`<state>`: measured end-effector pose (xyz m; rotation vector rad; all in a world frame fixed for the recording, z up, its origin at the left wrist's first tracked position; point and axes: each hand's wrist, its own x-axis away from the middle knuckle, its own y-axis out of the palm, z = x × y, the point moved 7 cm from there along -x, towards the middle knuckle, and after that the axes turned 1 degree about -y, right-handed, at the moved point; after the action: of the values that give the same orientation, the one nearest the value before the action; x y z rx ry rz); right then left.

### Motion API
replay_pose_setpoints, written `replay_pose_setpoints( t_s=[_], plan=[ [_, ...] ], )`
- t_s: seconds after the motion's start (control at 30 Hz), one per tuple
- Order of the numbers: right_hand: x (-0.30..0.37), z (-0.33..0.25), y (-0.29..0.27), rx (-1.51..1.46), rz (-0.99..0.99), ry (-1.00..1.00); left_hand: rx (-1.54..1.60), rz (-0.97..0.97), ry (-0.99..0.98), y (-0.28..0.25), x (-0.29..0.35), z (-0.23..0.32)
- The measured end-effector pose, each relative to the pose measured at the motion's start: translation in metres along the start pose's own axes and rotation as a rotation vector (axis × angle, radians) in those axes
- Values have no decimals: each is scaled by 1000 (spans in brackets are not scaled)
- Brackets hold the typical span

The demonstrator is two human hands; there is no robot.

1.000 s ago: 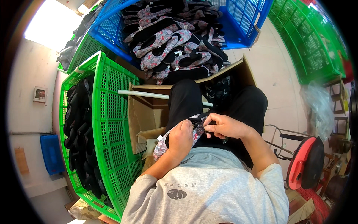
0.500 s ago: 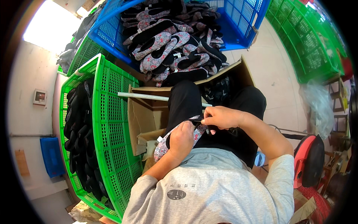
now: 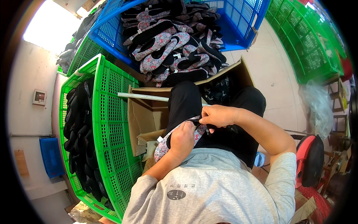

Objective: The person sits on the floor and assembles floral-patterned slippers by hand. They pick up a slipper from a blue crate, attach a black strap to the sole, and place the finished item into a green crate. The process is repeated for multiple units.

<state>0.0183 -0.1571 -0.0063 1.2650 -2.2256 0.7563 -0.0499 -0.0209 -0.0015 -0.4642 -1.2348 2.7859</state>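
A floral slipper [image 3: 161, 151] rests on the left side of a black-trousered lap [image 3: 227, 143], clasped in the grip of the left hand [image 3: 182, 138]. At its far end, the right hand [image 3: 220, 115] presses its fingertips together, anything pinched there too small to tell. A white rod [image 3: 143, 96] crosses an open cardboard box [image 3: 143, 116] at the knees. Beyond, matching slippers [image 3: 154, 59] heap in a blue crate [image 3: 240, 42]; at left, a green crate [image 3: 112, 123] holds dark footwear [image 3: 79, 138].

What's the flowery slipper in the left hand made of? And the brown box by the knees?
The flowery slipper looks like printed cloth, probably soft: the flowered surface is dull. The brown box seems to be matte cardboard, with thin, flat, rough-edged walls.
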Motion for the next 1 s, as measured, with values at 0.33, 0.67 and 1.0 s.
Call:
replay_pose_setpoints(
  t_s=[0.33,0.67,1.0],
  plan=[
    [1,0,0,-1,-33,40,1,-3,-3,0,0,0],
    [33,35,9,-674,36,-180,-137,-2,81,-25,-14,19],
    [25,93,65,-1311,428,-397,105,-188,323,5,-99,49]
  ],
)
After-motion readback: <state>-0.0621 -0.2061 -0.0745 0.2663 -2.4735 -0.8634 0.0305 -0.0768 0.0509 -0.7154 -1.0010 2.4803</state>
